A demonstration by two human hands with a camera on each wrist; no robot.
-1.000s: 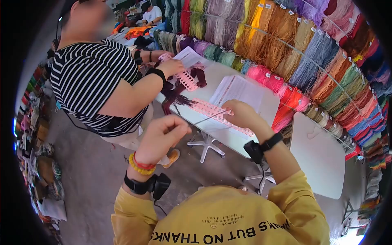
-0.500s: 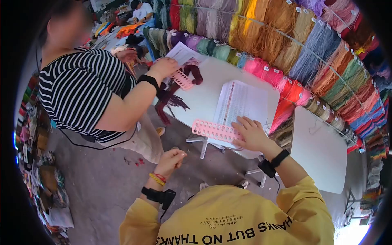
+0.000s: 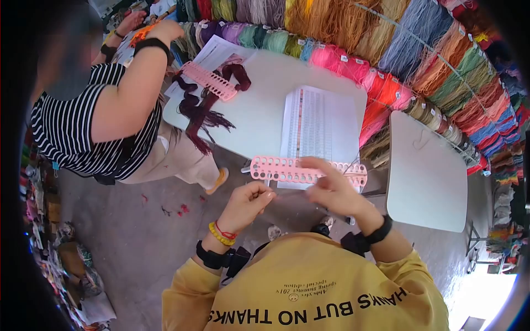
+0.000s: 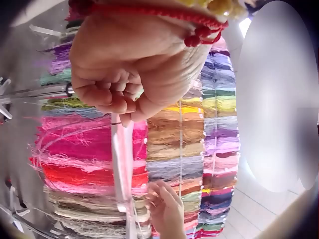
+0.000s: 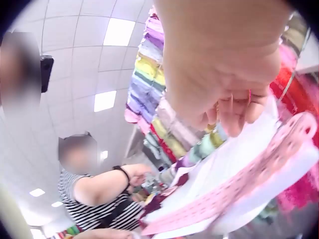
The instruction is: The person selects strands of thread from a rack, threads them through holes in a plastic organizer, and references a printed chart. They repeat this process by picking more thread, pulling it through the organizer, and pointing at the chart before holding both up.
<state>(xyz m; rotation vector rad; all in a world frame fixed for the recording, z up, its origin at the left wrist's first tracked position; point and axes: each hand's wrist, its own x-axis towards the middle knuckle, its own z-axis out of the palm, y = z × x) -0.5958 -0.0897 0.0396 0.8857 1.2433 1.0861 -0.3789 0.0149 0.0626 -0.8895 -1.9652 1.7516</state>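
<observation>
A long pink strip with rows of round holes lies along the near edge of the white table, partly over a printed chart. Just in front of its left half, my left hand is curled, thumb against forefinger. The left wrist view shows a thin dark thread pinched at those fingertips. My right hand, blurred in the head view, hovers over the strip's right half with fingers loosely bent. From the right wrist, nothing shows in its fingers, and the pink strip runs below them.
At the table's left lie a second pink holed strip and dark maroon yarn. A person in a striped shirt stands there. Coloured yarn hanks hang along the back. Another white table stands at the right.
Earlier both hands held a thread stretched between them. My right hand then touched the strip and has lifted slightly; my left has come up beside the strip. The other person's hands left their strip.
</observation>
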